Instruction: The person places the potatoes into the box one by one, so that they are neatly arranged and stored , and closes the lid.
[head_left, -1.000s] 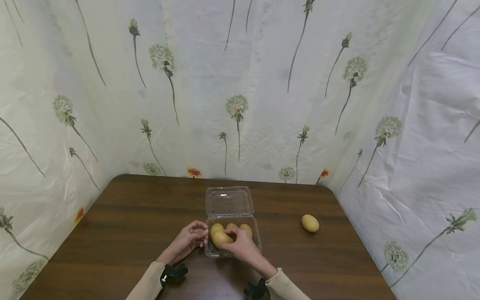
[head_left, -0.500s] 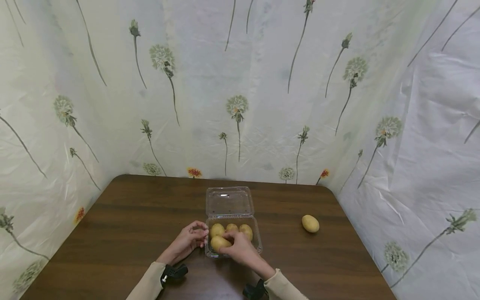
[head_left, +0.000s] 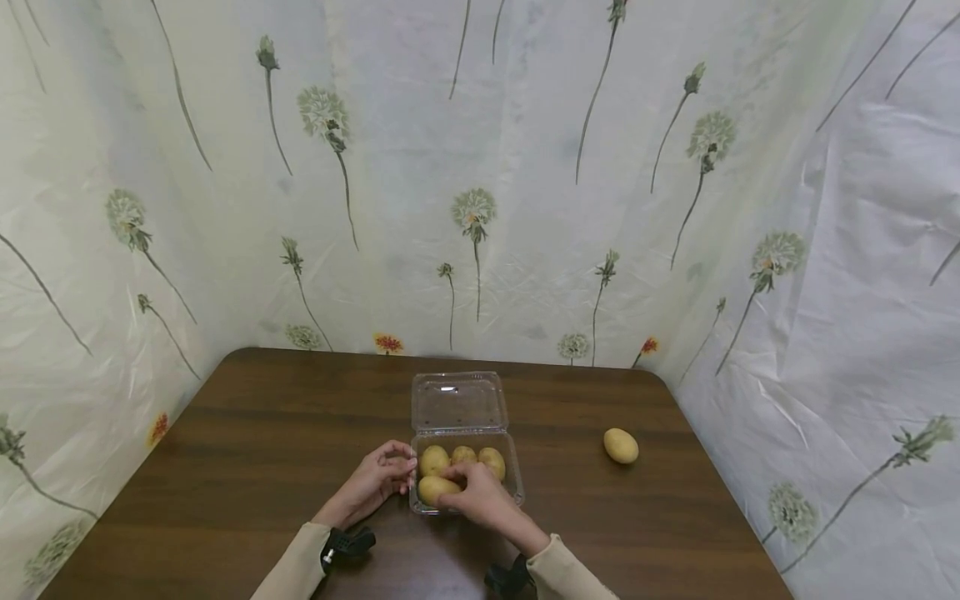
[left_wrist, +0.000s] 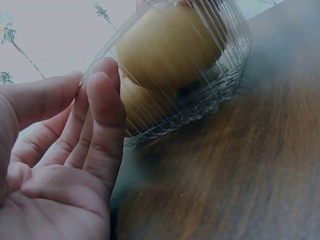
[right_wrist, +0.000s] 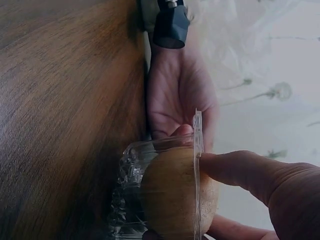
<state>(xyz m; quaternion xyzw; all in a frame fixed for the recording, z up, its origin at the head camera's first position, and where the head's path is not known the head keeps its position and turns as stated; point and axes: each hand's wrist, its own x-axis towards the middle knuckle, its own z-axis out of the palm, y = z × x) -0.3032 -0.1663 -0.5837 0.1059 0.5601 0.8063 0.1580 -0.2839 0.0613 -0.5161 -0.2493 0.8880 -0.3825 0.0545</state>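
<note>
A clear plastic clamshell box (head_left: pixel 514 468) sits on the table with several potatoes inside and its lid (head_left: pixel 459 403) folded back. My left hand (head_left: pixel 372 483) pinches the box's left rim between thumb and fingers; in the left wrist view the fingertips (left_wrist: pixel 104 97) meet at the clear wall. Inside the box, my right hand (head_left: pixel 483 497) grips the front-left potato (head_left: pixel 435 490), seen through the side wall in the right wrist view. Behind it lie one potato (head_left: pixel 434 459) at the left, another potato (head_left: pixel 463 455) in the middle and a third potato (head_left: pixel 492 462) at the right.
One loose potato (head_left: pixel 621 447) lies on the dark wooden table (head_left: pixel 285 425) to the right of the box. A white curtain (head_left: pixel 525 208) printed with dandelions hangs behind the table and on both sides. Each wrist carries a black camera (head_left: pixel 349 543).
The right hand has lowered the potato and shifted it slightly left and forward into the box's front-left corner. The left hand has stayed at the rim.
</note>
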